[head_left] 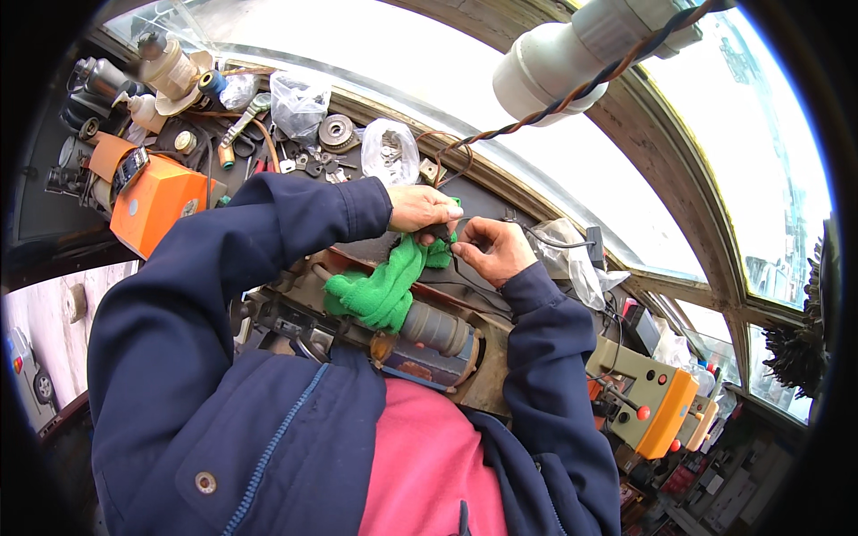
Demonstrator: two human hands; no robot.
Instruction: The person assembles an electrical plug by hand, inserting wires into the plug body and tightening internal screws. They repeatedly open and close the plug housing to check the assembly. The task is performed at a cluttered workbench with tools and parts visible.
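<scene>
Reaching forward, two arms in dark blue jacket sleeves (214, 277) come past a bright pink shirt (429, 456). Just beyond the shirt is a round grey metal motor (436, 329). A fluffy green cloth (380, 290) lies bunched by its top end and runs up to the hands. The left hand (424, 210) is pinching a small dark thing (435, 234), mostly hidden by its fingers, right above the cloth. The right hand (499, 248) is close beside it, thumb and pointing finger bent together near the small dark thing; I cannot tell if they grip anything. Off to the right is a grey and orange machine box (661, 406) with red knobs. Farther back on the dark table (353, 230) are metal keys (315, 166), a grooved grey metal wheel (338, 132) and a clear plastic bag (299, 103). An orange box (161, 210) sits on the left. Behind everything is a big bright window (402, 54).
</scene>
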